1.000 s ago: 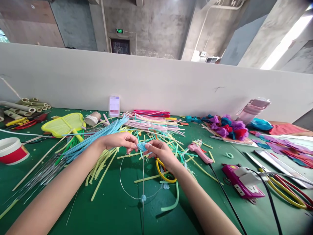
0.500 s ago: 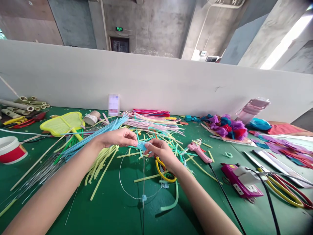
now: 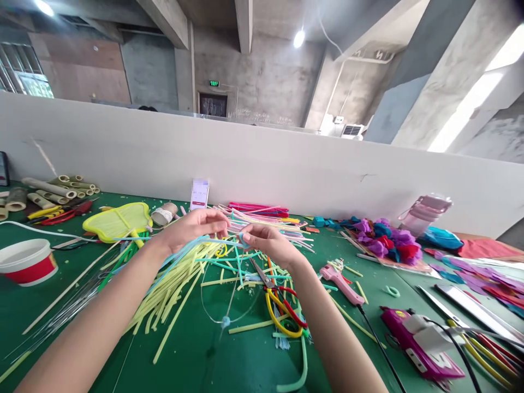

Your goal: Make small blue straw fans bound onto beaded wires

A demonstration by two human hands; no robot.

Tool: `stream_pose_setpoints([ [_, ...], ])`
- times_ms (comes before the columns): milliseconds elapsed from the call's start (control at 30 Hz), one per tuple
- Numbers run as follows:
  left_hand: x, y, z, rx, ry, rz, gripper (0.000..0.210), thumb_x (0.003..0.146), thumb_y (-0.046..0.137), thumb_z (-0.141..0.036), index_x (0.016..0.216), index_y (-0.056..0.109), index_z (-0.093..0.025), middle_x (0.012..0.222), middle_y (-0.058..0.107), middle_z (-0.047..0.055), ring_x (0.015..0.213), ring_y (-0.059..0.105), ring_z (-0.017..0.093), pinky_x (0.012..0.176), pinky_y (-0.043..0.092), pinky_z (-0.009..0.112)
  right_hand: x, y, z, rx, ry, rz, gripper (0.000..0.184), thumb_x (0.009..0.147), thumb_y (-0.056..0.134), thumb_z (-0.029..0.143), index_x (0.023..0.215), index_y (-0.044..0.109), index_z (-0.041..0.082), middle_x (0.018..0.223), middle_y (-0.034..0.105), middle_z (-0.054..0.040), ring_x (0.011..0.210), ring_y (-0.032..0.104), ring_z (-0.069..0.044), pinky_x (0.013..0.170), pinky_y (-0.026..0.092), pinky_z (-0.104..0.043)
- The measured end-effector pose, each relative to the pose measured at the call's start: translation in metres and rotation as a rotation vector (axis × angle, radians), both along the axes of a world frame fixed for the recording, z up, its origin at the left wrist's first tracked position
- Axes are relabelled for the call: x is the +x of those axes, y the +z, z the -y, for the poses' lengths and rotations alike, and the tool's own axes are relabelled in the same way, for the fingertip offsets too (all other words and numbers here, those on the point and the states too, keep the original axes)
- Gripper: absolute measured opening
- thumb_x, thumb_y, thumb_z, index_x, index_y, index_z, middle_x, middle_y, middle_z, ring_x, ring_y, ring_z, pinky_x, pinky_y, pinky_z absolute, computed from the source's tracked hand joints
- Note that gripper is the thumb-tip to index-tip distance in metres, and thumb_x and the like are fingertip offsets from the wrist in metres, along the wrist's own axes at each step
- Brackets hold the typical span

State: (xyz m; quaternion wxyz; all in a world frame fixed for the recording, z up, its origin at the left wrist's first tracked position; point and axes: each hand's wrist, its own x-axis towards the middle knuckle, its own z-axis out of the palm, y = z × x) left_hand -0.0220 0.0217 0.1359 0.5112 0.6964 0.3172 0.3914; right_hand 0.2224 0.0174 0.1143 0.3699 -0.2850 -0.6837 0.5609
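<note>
Raised over the green table, my right hand [image 3: 266, 243] is closed, thumb and finger pinching a small light blue fuzzy piece [image 3: 242, 240] at the top of a thin wire hoop [image 3: 203, 303]. A straight wire crosses the hoop, and a light blue knob [image 3: 225, 321] sits at its lower joint. To the left, my left hand [image 3: 198, 232] has loosely bent fingers above light blue pipe cleaners [image 3: 180, 254]; its thumb is mostly hidden. Scissors [image 3: 282, 305] with yellow and red handles lie below my right hand, on loose green pieces.
Yellow-green pipe cleaners [image 3: 176, 289] spread left of the hoop. A pink glue gun [image 3: 341, 284], a purple power strip [image 3: 421, 349] and cords occupy the right. A paper cup [image 3: 28, 262], a yellow-green fan-shaped piece [image 3: 118, 221] and bamboo tubes [image 3: 61, 188] stand left.
My left hand has moved left, away from the blue piece that both hands were pinching. The view has tilted up, and the hoop leans more. The scissors show more fully.
</note>
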Motion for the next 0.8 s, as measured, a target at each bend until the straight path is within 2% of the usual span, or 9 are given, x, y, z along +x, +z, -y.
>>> stream_pose_setpoints([
  [100, -0.011, 0.009, -0.002, 0.059, 0.136, 0.386, 0.032, 0.09, 0.066, -0.049, 0.094, 0.071, -0.017, 0.087, 0.071, 0.005, 0.084, 0.064, 0.016, 0.082, 0.05, 0.028, 0.007, 0.006, -0.001, 0.102, 0.017, -0.068, 0.033, 0.083, 0.073, 0.051, 0.095, 0.067, 0.02, 0.101, 0.066, -0.0042, 0.097, 0.06, -0.017, 0.088, 0.045, -0.031],
  [167, -0.011, 0.009, -0.002, 0.056, 0.128, 0.389, 0.031, 0.091, 0.065, -0.047, 0.096, 0.072, -0.017, 0.097, 0.071, 0.007, 0.092, 0.065, 0.018, 0.086, 0.05, 0.029, 0.011, 0.01, 0.0, 0.153, 0.03, -0.069, 0.031, 0.086, 0.07, 0.051, 0.095, 0.066, 0.022, 0.113, 0.063, -0.0053, 0.112, 0.055, -0.02, 0.094, 0.043, -0.033],
  [233, -0.002, 0.003, 0.0, 0.03, 0.02, 0.187, 0.03, 0.086, 0.074, -0.038, 0.108, 0.07, -0.019, 0.115, 0.069, 0.01, 0.11, 0.062, 0.021, 0.091, 0.048, 0.028, 0.013, 0.012, 0.003, 0.197, 0.039, -0.074, 0.028, 0.088, 0.068, 0.05, 0.095, 0.065, 0.023, 0.126, 0.058, -0.0056, 0.125, 0.049, -0.021, 0.1, 0.04, -0.034],
  [300, 0.014, -0.007, 0.004, -0.076, -0.158, 0.093, 0.054, 0.077, 0.083, -0.032, 0.126, 0.063, -0.024, 0.126, 0.066, 0.01, 0.121, 0.058, 0.024, 0.095, 0.048, 0.031, 0.012, 0.013, 0.007, 0.208, 0.071, -0.092, 0.024, 0.09, 0.066, 0.048, 0.095, 0.065, 0.025, 0.136, 0.053, -0.0054, 0.131, 0.044, -0.022, 0.102, 0.04, -0.035],
  [400, 0.038, -0.021, 0.01, -0.239, -0.293, 0.189, 0.06, 0.078, 0.082, -0.04, 0.131, 0.057, -0.027, 0.111, 0.07, 0.007, 0.098, 0.069, 0.021, 0.082, 0.054, 0.032, 0.01, 0.013, 0.011, 0.162, 0.134, -0.141, 0.02, 0.089, 0.068, 0.045, 0.094, 0.066, 0.026, 0.142, 0.05, -0.0048, 0.129, 0.048, -0.023, 0.096, 0.045, -0.036],
  [467, 0.045, -0.023, 0.012, -0.26, -0.24, 0.253, 0.043, 0.076, 0.084, -0.037, 0.113, 0.065, -0.021, 0.086, 0.069, 0.001, 0.076, 0.068, 0.014, 0.074, 0.054, 0.028, 0.008, 0.015, 0.012, 0.139, 0.105, -0.173, 0.019, 0.088, 0.07, 0.044, 0.095, 0.067, 0.026, 0.143, 0.05, -0.0039, 0.127, 0.051, -0.023, 0.097, 0.046, -0.037],
  [567, 0.039, -0.015, 0.015, -0.202, -0.119, 0.248, 0.029, 0.073, 0.086, -0.031, 0.088, 0.067, -0.016, 0.072, 0.066, -0.001, 0.063, 0.065, 0.012, 0.067, 0.054, 0.026, 0.009, 0.024, 0.015, 0.109, -0.023, -0.194, 0.023, 0.087, 0.071, 0.044, 0.101, 0.069, 0.026, 0.139, 0.055, -0.0048, 0.12, 0.058, -0.022, 0.097, 0.048, -0.036],
  [700, 0.023, 0.003, 0.018, -0.162, 0.036, 0.261, 0.03, 0.073, 0.086, -0.032, 0.09, 0.065, -0.018, 0.072, 0.065, -0.003, 0.056, 0.063, 0.01, 0.056, 0.051, 0.023, 0.018, 0.044, 0.026, 0.048, -0.138, -0.143, 0.039, 0.094, 0.057, 0.055, 0.111, 0.068, 0.022, 0.113, 0.07, -0.0094, 0.099, 0.067, -0.02, 0.086, 0.054, -0.034],
  [800, 0.019, 0.012, 0.022, -0.1, 0.107, 0.196, 0.028, 0.075, 0.084, -0.033, 0.088, 0.064, -0.017, 0.076, 0.065, -0.002, 0.061, 0.065, 0.011, 0.057, 0.051, 0.022, 0.027, 0.058, 0.039, 0.152, -0.155, 0.012, 0.041, 0.093, 0.058, 0.055, 0.111, 0.067, 0.02, 0.11, 0.073, -0.01, 0.095, 0.069, -0.019, 0.086, 0.054, -0.033],
])
